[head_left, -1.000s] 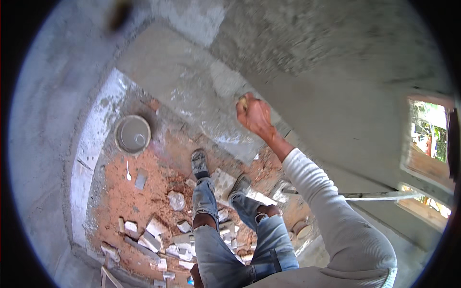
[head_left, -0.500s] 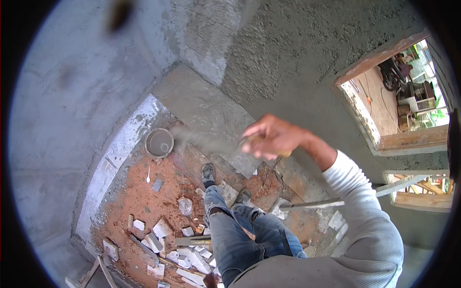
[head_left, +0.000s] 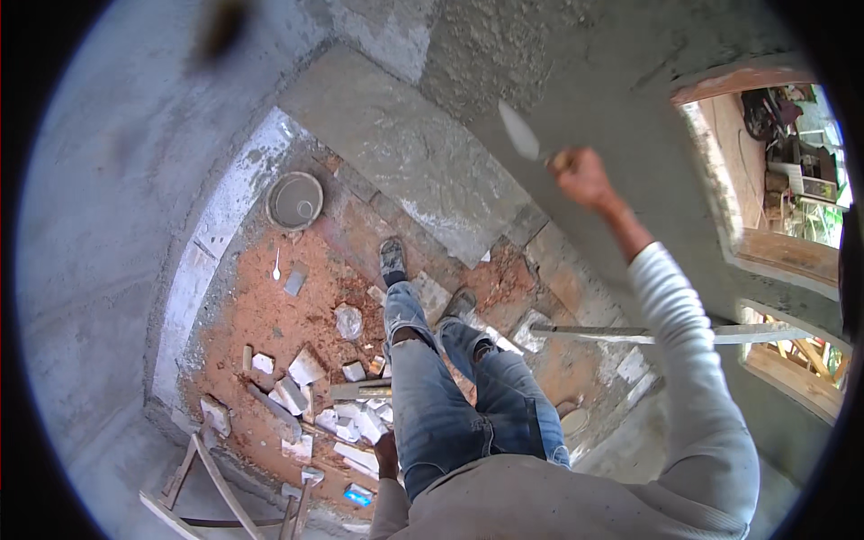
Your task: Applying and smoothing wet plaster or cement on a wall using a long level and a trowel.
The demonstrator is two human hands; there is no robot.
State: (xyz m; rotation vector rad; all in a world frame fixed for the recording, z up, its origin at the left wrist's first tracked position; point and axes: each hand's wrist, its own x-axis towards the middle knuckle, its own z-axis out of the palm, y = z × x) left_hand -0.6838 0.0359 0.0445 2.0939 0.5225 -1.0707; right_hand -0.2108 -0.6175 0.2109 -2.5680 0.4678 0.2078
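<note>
My right hand is closed round the handle of a pointed trowel, raised close to the wall. The blade shows pale and points away from me toward the rough wet mortar on that wall. Around the hand the grey plaster looks smoother. At my left side hangs my left hand, beside my thigh; its fingers are too dark and small to make out. Below the wall lies a grey board with mortar smeared on it.
A round bucket stands ahead on the left. Broken tile and block pieces litter the reddish dirt floor. A long straight bar lies under my right arm. Window openings are at right; wooden pieces stand lower left.
My right hand, with the trowel, has swung up and to the right, from over the board to the wall. My left hand has come further into view at the lower edge.
</note>
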